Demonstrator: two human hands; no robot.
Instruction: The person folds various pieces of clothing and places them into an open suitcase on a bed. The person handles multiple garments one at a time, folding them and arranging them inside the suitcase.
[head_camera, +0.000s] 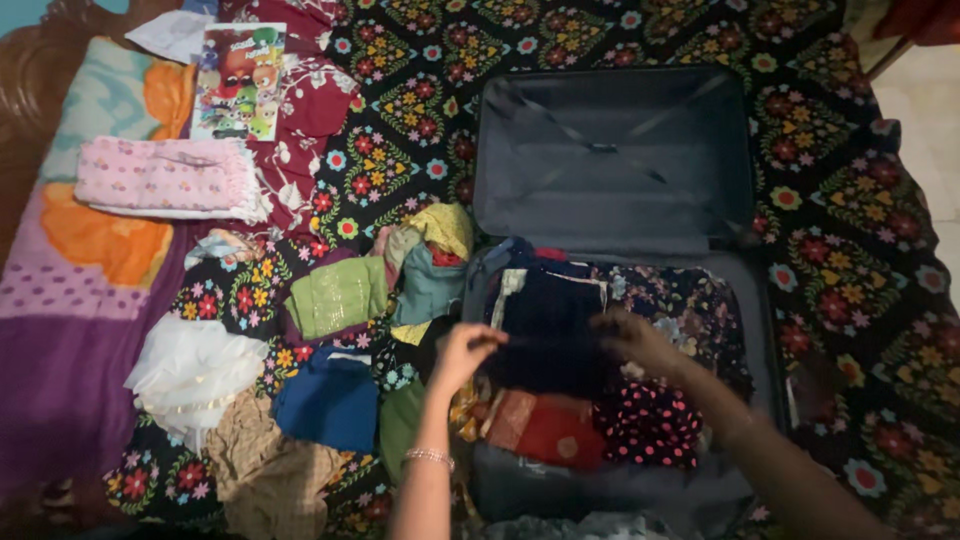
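Observation:
An open dark grey suitcase (760, 330) lies on a bed, its lid (615, 160) flat toward the far side. Folded clothes fill the near half. My left hand (462, 355) and my right hand (632, 338) each grip an edge of a dark navy folded garment (548, 335) held over the packed clothes. Below it lie a red and orange cloth (545, 428) and a black cloth with pink dots (650, 425). A bangle circles my left wrist.
Left of the suitcase sit piles of folded clothes: green (338, 296), blue (328, 400), white (190, 370), checked tan (265, 460). A pink folded towel (165, 178) and a colourful booklet (240, 80) lie far left. A floral bedspread (400, 130) covers the bed.

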